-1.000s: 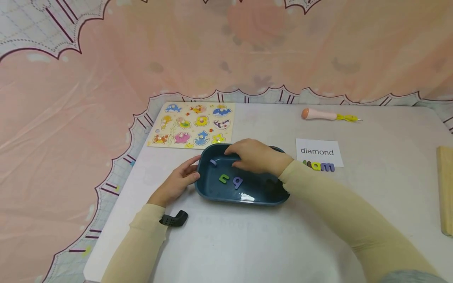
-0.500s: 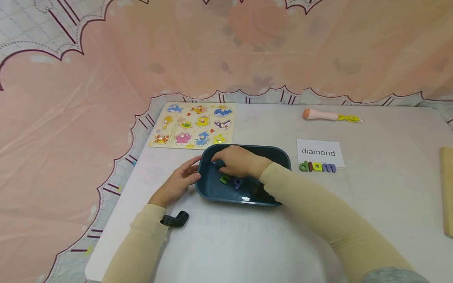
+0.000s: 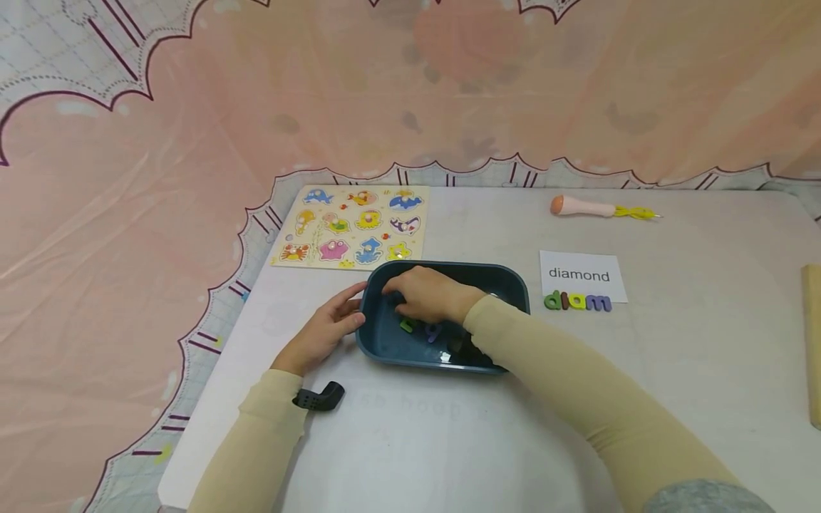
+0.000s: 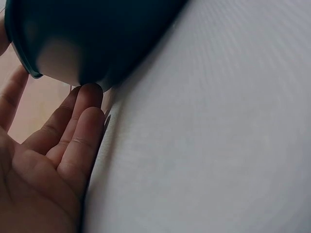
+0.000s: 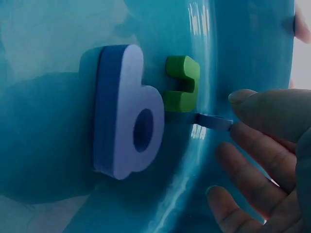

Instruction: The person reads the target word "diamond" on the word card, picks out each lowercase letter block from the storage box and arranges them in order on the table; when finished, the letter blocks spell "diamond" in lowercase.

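A dark blue tray (image 3: 442, 360) lies on the table, and my left hand (image 3: 323, 329) touches the outside of its left end with thumb and fingers. In the left wrist view the fingers (image 4: 80, 141) lie loosely against the tray wall (image 4: 97, 39). My right hand (image 3: 432, 293) reaches into the tray. There, in the right wrist view, a small blue piece (image 5: 217, 122) is at the index fingertip; the thumb (image 5: 243, 97) stands apart from it. A purple letter (image 5: 124, 116) shaped like b or q and a green letter n (image 5: 194, 77) lie nearby.
Right of the tray is a white card (image 3: 580, 267) printed "diamond", with letters d, i, a, m (image 3: 577, 301) along its lower edge. A sea-animal puzzle board (image 3: 346, 228) lies behind the tray. A pink-handled tool (image 3: 586, 206) is at the back; a wooden board (image 3: 813, 345) is far right.
My right hand has moved left and deeper into the tray, over the small blue piece, then almost stopped. My left hand has stayed at the tray's left end.
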The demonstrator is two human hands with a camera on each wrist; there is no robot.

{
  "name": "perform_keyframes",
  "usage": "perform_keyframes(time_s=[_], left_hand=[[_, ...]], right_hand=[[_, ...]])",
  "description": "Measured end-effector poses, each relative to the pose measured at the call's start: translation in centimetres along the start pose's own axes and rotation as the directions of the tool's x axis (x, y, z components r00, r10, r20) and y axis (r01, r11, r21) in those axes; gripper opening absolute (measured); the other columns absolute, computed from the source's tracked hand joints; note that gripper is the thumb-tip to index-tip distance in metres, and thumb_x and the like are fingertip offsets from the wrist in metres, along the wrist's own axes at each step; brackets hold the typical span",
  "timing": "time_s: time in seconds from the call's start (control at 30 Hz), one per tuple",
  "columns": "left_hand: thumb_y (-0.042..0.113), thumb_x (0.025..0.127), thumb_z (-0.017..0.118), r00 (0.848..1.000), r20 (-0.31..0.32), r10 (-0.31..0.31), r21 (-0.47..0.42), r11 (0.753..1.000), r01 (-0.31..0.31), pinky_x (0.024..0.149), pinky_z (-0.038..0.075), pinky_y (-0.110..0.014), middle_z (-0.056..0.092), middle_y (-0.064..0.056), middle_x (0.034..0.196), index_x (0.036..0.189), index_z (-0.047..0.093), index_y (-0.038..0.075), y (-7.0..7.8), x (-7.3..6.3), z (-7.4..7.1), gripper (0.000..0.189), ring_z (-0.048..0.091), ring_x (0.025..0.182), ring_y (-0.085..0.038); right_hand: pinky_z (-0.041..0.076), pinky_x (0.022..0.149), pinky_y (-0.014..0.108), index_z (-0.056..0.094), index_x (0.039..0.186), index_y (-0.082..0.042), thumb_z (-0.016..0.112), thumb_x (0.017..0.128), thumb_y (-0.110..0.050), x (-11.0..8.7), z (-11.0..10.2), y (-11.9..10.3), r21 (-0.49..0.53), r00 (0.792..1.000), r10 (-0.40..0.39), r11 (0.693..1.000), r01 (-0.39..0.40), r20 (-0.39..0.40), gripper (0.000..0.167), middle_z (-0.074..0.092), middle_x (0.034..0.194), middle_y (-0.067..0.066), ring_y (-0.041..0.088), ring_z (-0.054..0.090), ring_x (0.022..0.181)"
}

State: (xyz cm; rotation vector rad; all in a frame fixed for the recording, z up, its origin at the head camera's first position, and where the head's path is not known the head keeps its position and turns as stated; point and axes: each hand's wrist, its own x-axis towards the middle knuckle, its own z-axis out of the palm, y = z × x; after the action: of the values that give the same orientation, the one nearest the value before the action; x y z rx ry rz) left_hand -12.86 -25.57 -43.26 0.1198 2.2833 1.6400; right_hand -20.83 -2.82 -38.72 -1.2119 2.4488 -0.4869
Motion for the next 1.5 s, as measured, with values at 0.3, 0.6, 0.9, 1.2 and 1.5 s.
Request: perform_keyframes(time_s=[0.3, 0.6, 0.9, 1.2, 1.5], left_hand=[[0.027, 0.104, 0.057, 1.000, -0.006, 0.007, 0.003, 1.000, -0.007, 0.111, 0.032, -0.057, 0.040, -0.028, 0.150, 0.159, 0.027, 0.014, 0.1, 0.0, -0.2, 0.065, 0.044, 0.134, -0.042], [0.026, 0.104, 0.058, 1.000, -0.007, -0.002, 0.001, 1.000, 0.002, 0.111, 0.031, -0.058, 0.039, -0.028, 0.151, 0.160, 0.026, 0.015, 0.2, 0.0, -0.2, 0.065, 0.043, 0.135, -0.044], [0.028, 0.103, 0.059, 1.000, 0.000, 0.000, -0.019, 1.000, 0.000, 0.111, 0.033, -0.057, 0.040, -0.026, 0.151, 0.159, 0.028, 0.017, 0.1, 0.1, 0.0, 0.066, 0.044, 0.135, -0.041], [0.027, 0.103, 0.059, 1.000, -0.002, 0.002, -0.021, 1.000, -0.002, 0.111, 0.032, -0.057, 0.041, -0.027, 0.150, 0.159, 0.028, 0.017, 0.2, 0.1, 0.0, 0.065, 0.045, 0.134, -0.041], [0.027, 0.103, 0.058, 1.000, -0.004, -0.005, -0.023, 1.000, 0.005, 0.112, 0.031, -0.058, 0.042, -0.026, 0.150, 0.159, 0.028, 0.018, 0.2, 0.0, 0.1, 0.064, 0.044, 0.134, -0.041]], right_hand=[[0.042, 0.108, 0.037, 0.062, 0.137, -0.009, 0.067, 0.098, -0.019, -0.1, -0.2, 0.6, -0.002, 0.999, 0.040, 0.999, -0.040, 0.006, 0.041, 0.064, 0.133, 0.008, 0.017, 0.061, 0.105], [0.040, 0.110, 0.038, 0.059, 0.139, -0.007, 0.067, 0.097, -0.018, 0.0, -0.1, 0.9, 0.014, 0.998, 0.057, 0.998, -0.057, 0.002, 0.044, 0.062, 0.135, 0.008, 0.019, 0.059, 0.117], [0.040, 0.109, 0.039, 0.056, 0.142, -0.008, 0.066, 0.099, -0.022, 0.2, 0.4, 1.1, 0.023, 0.997, 0.068, 0.997, -0.069, 0.043, 0.047, 0.062, 0.135, 0.009, 0.019, 0.060, 0.109], [0.046, 0.104, 0.036, 0.062, 0.136, -0.008, 0.066, 0.099, -0.020, 0.1, 0.4, 1.0, 0.030, 0.999, 0.038, 0.999, -0.038, 0.021, 0.039, 0.066, 0.127, 0.008, 0.017, 0.061, 0.100], [0.046, 0.103, 0.035, 0.063, 0.134, -0.008, 0.066, 0.099, -0.018, 0.4, 0.8, 1.1, 0.050, 0.999, 0.053, 0.997, -0.053, -0.002, 0.037, 0.066, 0.127, 0.008, 0.017, 0.061, 0.100]])
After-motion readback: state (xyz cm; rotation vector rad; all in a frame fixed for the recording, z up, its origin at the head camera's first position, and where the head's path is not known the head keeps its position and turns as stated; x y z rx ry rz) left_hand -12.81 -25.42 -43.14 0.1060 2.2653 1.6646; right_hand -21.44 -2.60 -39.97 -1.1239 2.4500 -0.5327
